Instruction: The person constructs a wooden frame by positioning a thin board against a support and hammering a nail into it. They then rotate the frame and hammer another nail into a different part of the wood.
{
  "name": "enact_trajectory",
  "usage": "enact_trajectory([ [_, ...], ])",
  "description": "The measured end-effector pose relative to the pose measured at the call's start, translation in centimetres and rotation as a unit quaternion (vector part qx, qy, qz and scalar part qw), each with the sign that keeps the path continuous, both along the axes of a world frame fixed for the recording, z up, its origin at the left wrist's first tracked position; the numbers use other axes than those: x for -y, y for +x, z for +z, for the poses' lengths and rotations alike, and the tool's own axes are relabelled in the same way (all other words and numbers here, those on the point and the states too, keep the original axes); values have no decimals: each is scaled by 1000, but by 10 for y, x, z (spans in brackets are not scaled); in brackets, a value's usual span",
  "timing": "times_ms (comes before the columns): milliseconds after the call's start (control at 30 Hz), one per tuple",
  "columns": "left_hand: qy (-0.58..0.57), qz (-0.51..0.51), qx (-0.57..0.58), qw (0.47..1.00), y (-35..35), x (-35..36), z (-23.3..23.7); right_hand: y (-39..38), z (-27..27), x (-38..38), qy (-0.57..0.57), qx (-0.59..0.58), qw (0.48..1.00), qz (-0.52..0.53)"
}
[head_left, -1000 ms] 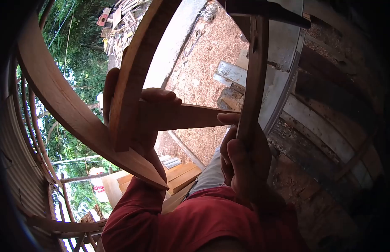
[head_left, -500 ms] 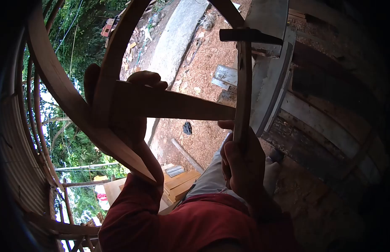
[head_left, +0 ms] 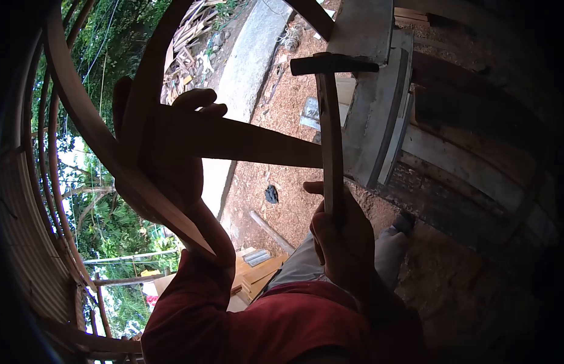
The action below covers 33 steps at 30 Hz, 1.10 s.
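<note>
My left hand (head_left: 180,179) is wrapped round the joint of a wooden frame (head_left: 88,118) held up in front of me, its fingertips curling over a dark crosspiece (head_left: 258,144). From that joint the crosspiece runs rightward and narrows in this view, its far end overlapped by the hammer handle. A hammer (head_left: 332,130) stands upright in my right hand (head_left: 346,236), with fingers closed low on the wooden handle. Its dark head lies at the top, apart from my left hand. Both hands are in shadow.
Grey planks on a bench (head_left: 373,115) stand at the right, with stacked boards (head_left: 464,164) beyond. Wood shavings (head_left: 276,224) cover the ground beside a concrete strip (head_left: 248,67). Yellowish boards (head_left: 264,273) lie near my legs. A corrugated sheet (head_left: 33,236) and poles edge the left.
The hammer and my right hand have shifted left and slightly down in view. The frame and my left hand have also moved a little left, both grips unchanged.
</note>
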<state>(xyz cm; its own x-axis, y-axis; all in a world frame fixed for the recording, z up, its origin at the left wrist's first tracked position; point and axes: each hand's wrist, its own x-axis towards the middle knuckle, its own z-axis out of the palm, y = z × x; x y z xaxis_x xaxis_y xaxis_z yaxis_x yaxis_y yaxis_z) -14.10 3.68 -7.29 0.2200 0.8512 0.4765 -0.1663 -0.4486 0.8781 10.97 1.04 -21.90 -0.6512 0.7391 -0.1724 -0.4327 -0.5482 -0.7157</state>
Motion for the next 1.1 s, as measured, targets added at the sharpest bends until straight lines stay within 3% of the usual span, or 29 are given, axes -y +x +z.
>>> enact_trajectory([
  [33, -1, -1, -1, 1000, -5, 4, 1, -2, -2, 2, 20, -10, 1000, -9],
  [100, -15, 90, -6, 996, -9, 12, 2, -3, -5, 5, 39, -20, 999, -18],
  [233, 8, 40, 8, 999, 5, 1, -5, -4, -7, 11, 23, -96, 994, 37],
  [300, 31, 89, 14, 995, 34, -4, -6, -10, -12, 14, 23, -166, 984, 61],
  [433, 24, 92, 7, 995, 29, 2, -13, -11, -11, 15, 53, -236, 965, 99],
  [667, 1, 96, -2, 995, 28, 3, -10, -17, 5, 18, 98, -209, 967, 106],
  [1100, -42, 80, -16, 996, 44, -4, -9, -3, 13, 42, 38, -259, 958, 121],
])
